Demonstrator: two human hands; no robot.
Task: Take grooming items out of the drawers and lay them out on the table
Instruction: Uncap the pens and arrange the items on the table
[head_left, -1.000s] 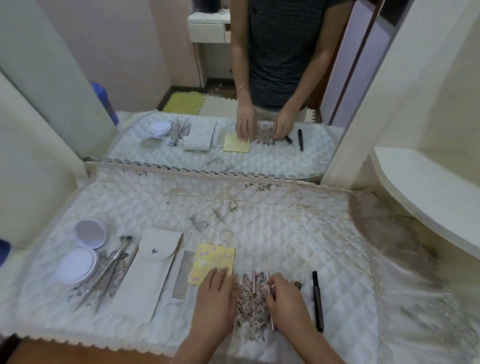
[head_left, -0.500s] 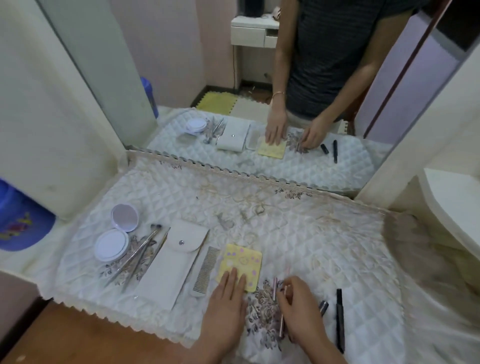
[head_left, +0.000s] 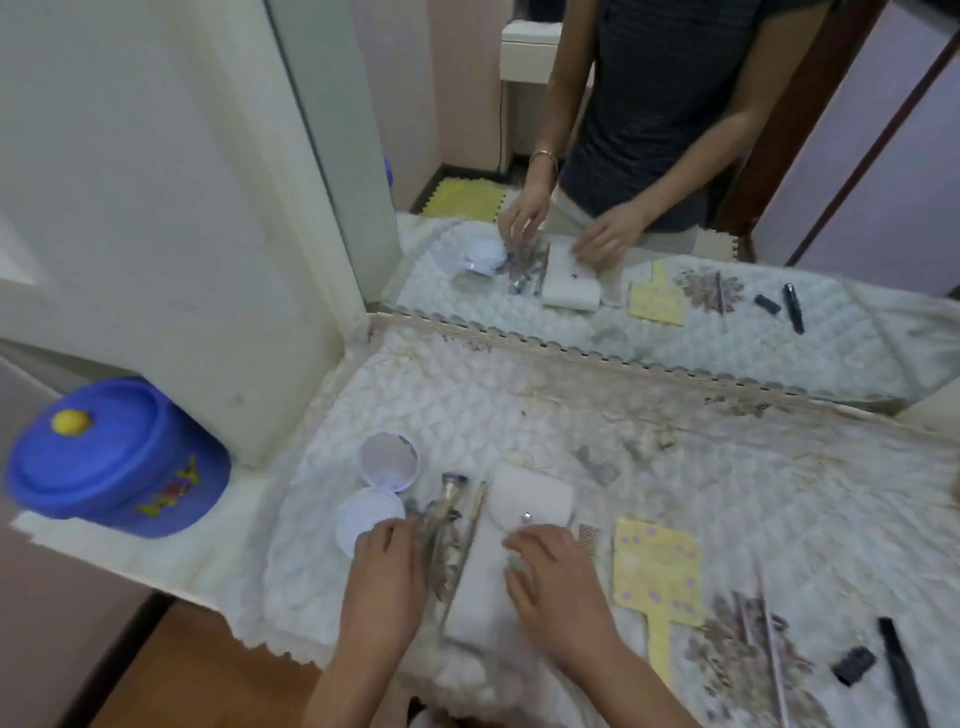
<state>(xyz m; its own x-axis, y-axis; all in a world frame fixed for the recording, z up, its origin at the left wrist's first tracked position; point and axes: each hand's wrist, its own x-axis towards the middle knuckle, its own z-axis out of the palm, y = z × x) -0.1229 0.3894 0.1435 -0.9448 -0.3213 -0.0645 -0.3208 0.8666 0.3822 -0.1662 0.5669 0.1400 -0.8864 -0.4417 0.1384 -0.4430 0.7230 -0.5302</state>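
Looked like the laying-out step on the white quilted table (head_left: 519, 415), with the left hand (head_left: 384, 566) loosely touching the thin shiny metal tools (head_left: 451, 506) and the right hand (head_left: 558, 579) resting open on the soft white snap pouch (head_left: 524, 501), and probably needed gentle straightening next.

Two hands over a quilted bench (head_left: 519, 405): left hand (head_left: 387, 566), right hand (head_left: 558, 577). Under the right hand, one white pouch (head_left: 519, 519). At the left hand, one open round compact (head_left: 387, 467) and several metal tools (head_left: 452, 514), too blurred to count. Right of the right hand: one comb (head_left: 588, 535), one yellow card (head_left: 657, 566), at least two thin sticks (head_left: 769, 623), one black cap (head_left: 854, 665) and one black pencil (head_left: 901, 670). Far left of the left hand, one blue tub (head_left: 114, 457).
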